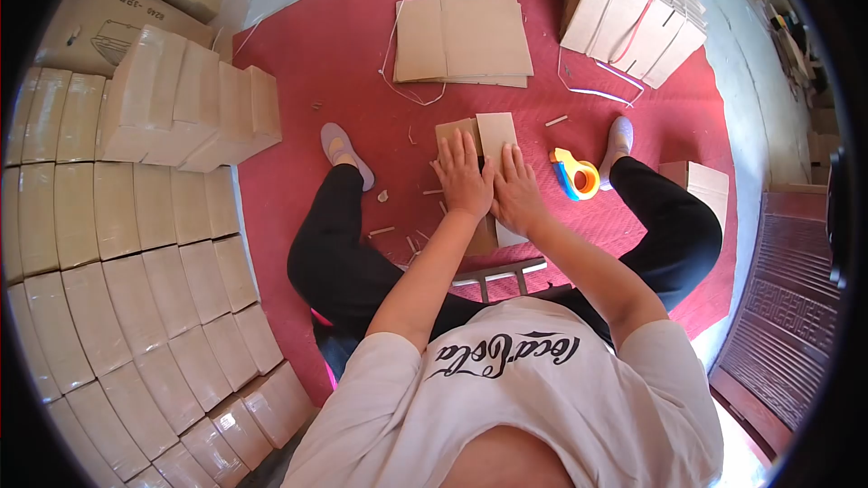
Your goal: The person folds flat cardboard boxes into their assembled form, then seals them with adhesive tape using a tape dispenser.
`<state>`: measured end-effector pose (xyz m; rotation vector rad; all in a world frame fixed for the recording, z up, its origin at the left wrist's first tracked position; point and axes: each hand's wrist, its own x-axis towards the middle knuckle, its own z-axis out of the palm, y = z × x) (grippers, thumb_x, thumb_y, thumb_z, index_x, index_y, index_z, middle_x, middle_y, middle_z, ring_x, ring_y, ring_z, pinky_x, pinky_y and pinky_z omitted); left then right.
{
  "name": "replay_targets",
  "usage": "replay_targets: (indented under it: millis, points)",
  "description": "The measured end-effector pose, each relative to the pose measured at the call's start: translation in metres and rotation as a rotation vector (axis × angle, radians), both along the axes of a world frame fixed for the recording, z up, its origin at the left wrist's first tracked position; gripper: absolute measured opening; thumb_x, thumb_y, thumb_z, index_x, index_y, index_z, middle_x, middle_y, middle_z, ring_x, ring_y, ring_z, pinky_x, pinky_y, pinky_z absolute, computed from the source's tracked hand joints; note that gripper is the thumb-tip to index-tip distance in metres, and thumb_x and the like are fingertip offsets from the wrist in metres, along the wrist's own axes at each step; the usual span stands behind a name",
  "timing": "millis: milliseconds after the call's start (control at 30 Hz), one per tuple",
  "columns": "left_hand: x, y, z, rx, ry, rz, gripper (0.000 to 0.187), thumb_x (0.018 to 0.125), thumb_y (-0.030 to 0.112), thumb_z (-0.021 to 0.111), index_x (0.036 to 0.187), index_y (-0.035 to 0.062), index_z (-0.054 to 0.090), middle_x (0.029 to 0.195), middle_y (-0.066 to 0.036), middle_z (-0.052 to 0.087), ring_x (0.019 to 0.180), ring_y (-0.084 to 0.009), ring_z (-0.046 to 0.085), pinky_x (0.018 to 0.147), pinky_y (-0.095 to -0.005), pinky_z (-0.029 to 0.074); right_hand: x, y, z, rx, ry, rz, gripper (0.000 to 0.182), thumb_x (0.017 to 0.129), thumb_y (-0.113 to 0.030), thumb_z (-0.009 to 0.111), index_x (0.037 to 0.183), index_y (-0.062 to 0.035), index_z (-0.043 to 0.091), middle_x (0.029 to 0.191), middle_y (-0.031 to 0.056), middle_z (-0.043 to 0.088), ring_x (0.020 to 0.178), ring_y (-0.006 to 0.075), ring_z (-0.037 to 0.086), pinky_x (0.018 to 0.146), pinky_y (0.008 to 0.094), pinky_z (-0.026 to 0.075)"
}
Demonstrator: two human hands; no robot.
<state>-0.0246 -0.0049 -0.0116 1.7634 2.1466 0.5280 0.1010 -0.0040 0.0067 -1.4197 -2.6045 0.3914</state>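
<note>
A small cardboard box (496,133) sits on the red mat between my feet, its top flaps folded inward. My left hand (463,176) lies flat on the left flap, fingers spread forward. On the right flap rests my right hand (517,192), also flat with fingers stretched out. The two hands touch near the thumbs, over the dark gap between the flaps. An orange and blue tape dispenser (575,174) lies on the mat to the right of the box, near my right foot.
Flat folded cardboard (484,36) lies ahead on the red mat (353,45). A strapped cardboard bundle (624,27) stands at the far right. Closed boxes (136,217) are stacked along the left. Another box (708,188) sits beyond my right knee. Loose strapping and scraps litter the mat.
</note>
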Motion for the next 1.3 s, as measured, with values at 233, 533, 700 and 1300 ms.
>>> replay_targets:
  millis: [233,533,700,1300]
  points:
    - [-0.002,0.002,-0.001,-0.019,0.033,0.004,0.068,0.09,0.041,0.043,0.143,0.0044,0.024,0.152,-0.013,0.018,0.14,-0.036,0.01,0.108,-0.0602,0.01,0.008,0.003,0.002,-0.065,-0.047,0.092,0.063,0.085,-0.034,0.053,0.139,-0.0068,0.035,0.146,0.0284,0.018,0.136,0.0443,0.016,0.104,0.0533,0.026]
    - [0.0,0.004,-0.003,-0.024,0.148,-0.026,0.062,0.089,0.038,0.046,0.143,0.0124,0.03,0.151,-0.01,0.019,0.14,-0.0359,0.012,0.107,-0.0607,0.013,0.008,0.002,-0.006,-0.078,-0.107,0.119,0.065,0.083,-0.031,0.057,0.138,-0.0064,0.035,0.147,0.0276,0.016,0.138,0.0442,0.011,0.105,0.0552,0.025]
    - [-0.001,0.005,-0.005,-0.049,0.18,-0.055,0.057,0.091,0.032,0.044,0.143,0.0148,0.029,0.152,-0.008,0.018,0.14,-0.0352,0.01,0.108,-0.0599,0.012,0.014,0.009,-0.002,-0.017,0.044,0.13,0.054,0.081,-0.022,0.058,0.13,-0.0041,0.045,0.139,0.0284,0.031,0.131,0.0456,0.026,0.1,0.05,0.033]
    - [-0.01,0.001,-0.014,0.003,-0.029,-0.091,0.073,0.082,0.025,0.055,0.142,-0.0005,0.021,0.151,-0.017,0.016,0.14,-0.0365,0.008,0.111,-0.0548,0.007,-0.047,0.102,-0.032,0.045,0.204,-0.006,0.021,0.087,-0.023,0.05,0.1,-0.011,0.062,0.092,0.0049,0.063,0.088,0.0232,0.058,0.079,0.04,0.041]
